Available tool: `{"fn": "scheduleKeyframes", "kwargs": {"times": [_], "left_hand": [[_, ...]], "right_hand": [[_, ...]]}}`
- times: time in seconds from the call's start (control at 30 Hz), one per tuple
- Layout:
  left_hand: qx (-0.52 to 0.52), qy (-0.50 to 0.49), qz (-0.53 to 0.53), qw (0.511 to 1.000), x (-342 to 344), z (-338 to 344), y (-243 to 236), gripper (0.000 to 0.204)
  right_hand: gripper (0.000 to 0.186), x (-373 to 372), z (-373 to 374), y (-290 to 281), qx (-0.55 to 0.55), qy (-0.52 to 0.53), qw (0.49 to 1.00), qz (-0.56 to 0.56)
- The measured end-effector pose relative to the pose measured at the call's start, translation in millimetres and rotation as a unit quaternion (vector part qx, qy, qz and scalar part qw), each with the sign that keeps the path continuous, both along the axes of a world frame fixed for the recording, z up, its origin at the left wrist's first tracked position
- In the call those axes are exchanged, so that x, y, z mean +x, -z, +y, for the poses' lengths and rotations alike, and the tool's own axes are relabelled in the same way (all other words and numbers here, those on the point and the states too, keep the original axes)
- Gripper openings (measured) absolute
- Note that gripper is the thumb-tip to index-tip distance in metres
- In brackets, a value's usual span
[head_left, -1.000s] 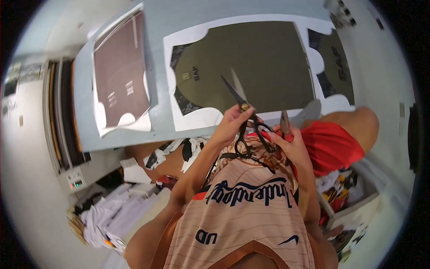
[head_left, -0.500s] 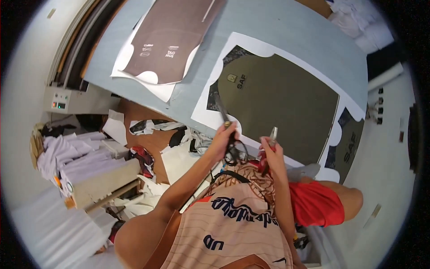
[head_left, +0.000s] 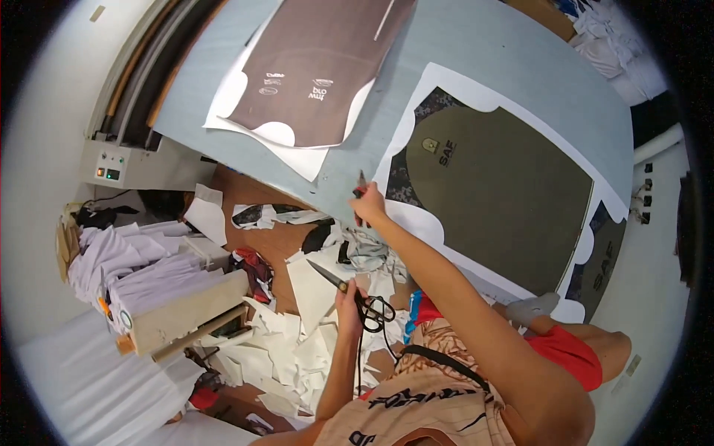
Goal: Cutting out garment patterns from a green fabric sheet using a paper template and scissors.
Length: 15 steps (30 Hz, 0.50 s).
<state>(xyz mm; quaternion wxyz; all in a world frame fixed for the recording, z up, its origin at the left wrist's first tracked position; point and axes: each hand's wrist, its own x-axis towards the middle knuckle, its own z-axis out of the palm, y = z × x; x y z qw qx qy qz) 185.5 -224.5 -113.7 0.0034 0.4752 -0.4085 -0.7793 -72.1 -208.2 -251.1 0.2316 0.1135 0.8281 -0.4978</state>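
My left hand (head_left: 348, 301) is closed round the large scissors (head_left: 329, 275), whose dark blades point up and left over the white scraps. A black cord hangs beside their black handles. My right hand (head_left: 370, 204) reaches across to the table's near edge. It grips a small red-and-black-handled tool (head_left: 360, 193) with a pointed metal tip; its exact kind is hard to make out. To the right of that hand lies a dark olive printed jersey panel (head_left: 513, 193) with white margins. A brown printed panel (head_left: 297, 97) rests on white sheets farther left.
The pale blue table (head_left: 446, 37) spans the far side. White offcuts (head_left: 275, 357) cover the floor below. A stack of pale cloth (head_left: 149, 275) stands at left, near a machine's control box (head_left: 111, 165). A bent leg in red shorts (head_left: 561, 353) is at right.
My right hand has swung left and forward, from my lap to the table edge, with its tool. My left hand has drawn the scissors back off the jersey panel, down and left.
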Motion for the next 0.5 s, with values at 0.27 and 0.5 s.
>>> {"fn": "scheduleKeyframes", "kwargs": {"times": [0.27,0.5], "left_hand": [[0.02,-0.001,0.005,1.0,-12.8,20.4,14.1,0.024],[-0.063,0.095,0.036,0.993,-47.3,17.5,46.0,0.03]], "right_hand": [[0.056,-56.5,-30.7,-5.2,-0.067,-0.005,0.995,0.079],[0.027,76.3,130.9,-47.6,-0.192,-0.064,0.979,0.038]]}}
